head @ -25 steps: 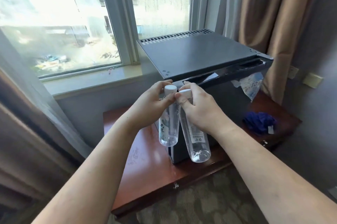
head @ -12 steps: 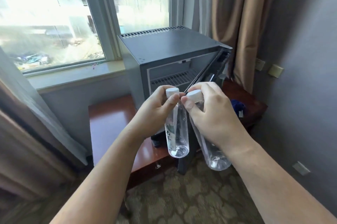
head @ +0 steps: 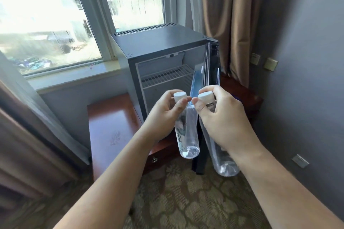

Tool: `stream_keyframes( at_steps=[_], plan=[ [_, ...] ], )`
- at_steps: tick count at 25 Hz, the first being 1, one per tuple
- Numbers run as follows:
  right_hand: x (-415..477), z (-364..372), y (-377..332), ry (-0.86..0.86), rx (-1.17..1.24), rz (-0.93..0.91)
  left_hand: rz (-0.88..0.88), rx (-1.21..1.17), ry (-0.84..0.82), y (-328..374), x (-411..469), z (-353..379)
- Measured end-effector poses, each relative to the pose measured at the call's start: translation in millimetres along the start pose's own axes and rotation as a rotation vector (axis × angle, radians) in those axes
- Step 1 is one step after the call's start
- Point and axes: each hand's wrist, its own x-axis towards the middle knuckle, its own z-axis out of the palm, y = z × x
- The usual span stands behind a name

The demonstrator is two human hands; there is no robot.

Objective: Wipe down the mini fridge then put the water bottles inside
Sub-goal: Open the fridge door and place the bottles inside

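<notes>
Daylight floods a window (head: 46, 14) between brown curtains (head: 229, 24). A wooden table (head: 111, 120) stands on patterned carpet (head: 186, 200) beside a grey wall (head: 307, 61).

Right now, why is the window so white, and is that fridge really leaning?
Head view: daylight overexposes the window, leaving the curtain dim; the wide-angle lens tilts the mini fridge; the left hand, right hand and both water bottles look sharp.

Window (head: 55, 14), 11 o'clock: bright, streaked glass in a pale frame. Pale sill (head: 74, 78) beneath it, with small debris near the frame. Brown curtain (head: 229, 24) hangs at 1 o'clock; second curtain (head: 28, 135), grey-lined, at 9 o'clock. Reddish wooden table (head: 109, 117) centre-left, glossy top. Grey wall (head: 307, 98), 3 o'clock, carries two square plates (head: 270, 64); another plate (head: 300, 160) low at 4 o'clock. Patterned carpet (head: 186, 200), 6 o'clock.
</notes>
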Motion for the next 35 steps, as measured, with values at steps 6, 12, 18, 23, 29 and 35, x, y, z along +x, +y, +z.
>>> stream_keyframes(
  at_steps=[6,12,18,23,29,35],
  plan=[
    [-1.4,62.2,4.2,-0.185,0.038,-0.040,0.030,0.366,0.127,-32.1,16.7,-11.6],
    [75.5,141.1,66.7,-0.083,-0.151,0.087,-0.175,0.446,0.192,-96.2,82.2,-43.3],
    [154.3,205.5,112.5,-0.193,-0.383,0.343,-0.177,0.492,0.025,-166.8,146.0,-52.5],
    [233.8,231.1,134.7,-0.209,-0.338,0.358,-0.251,0.417,0.083,-209.0,218.8,-61.0],
    [263.7,259.7,151.1,-0.239,-0.308,0.423,-0.220,0.332,0.224,-227.6,246.3,-69.6],
    [289.3,277.9,172.8,-0.122,-0.141,0.572,-0.307,0.243,0.345,-258.1,263.4,-64.2]
  ],
)
